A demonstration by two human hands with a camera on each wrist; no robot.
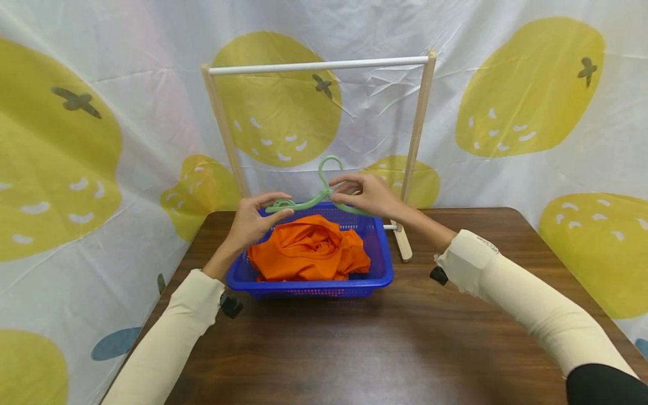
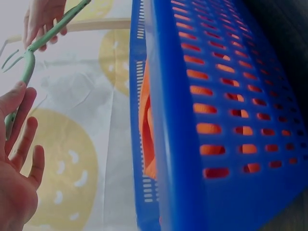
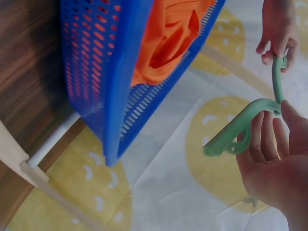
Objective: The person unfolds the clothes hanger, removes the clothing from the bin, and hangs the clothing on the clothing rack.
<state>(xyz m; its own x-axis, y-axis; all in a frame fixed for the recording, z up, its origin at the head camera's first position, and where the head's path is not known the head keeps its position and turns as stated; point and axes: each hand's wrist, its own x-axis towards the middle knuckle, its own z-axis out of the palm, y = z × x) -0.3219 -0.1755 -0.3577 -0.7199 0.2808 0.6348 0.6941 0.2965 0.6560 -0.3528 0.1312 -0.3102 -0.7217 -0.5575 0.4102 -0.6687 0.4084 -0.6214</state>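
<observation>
A green clothes hanger point(image 1: 306, 205) is held up above the back of a blue basket point(image 1: 387, 270), its hook pointing upward. My left hand point(image 1: 253, 218) pinches the hanger's left end between thumb and fingers. With thumb and fingertips, my right hand point(image 1: 367, 194) grips it near the middle, just below the hook. In the right wrist view the hanger's right arm point(image 3: 236, 126) sticks out past the right hand. Crumpled orange cloth point(image 1: 309, 250) lies in the basket; neither hand touches it.
Behind the basket stands a wooden rack with a white rail point(image 1: 319, 66) across its top. One wooden foot point(image 1: 402, 243) shows right of the basket. All rests on a dark brown table point(image 1: 455, 337), before a lemon-patterned curtain point(image 1: 395, 34).
</observation>
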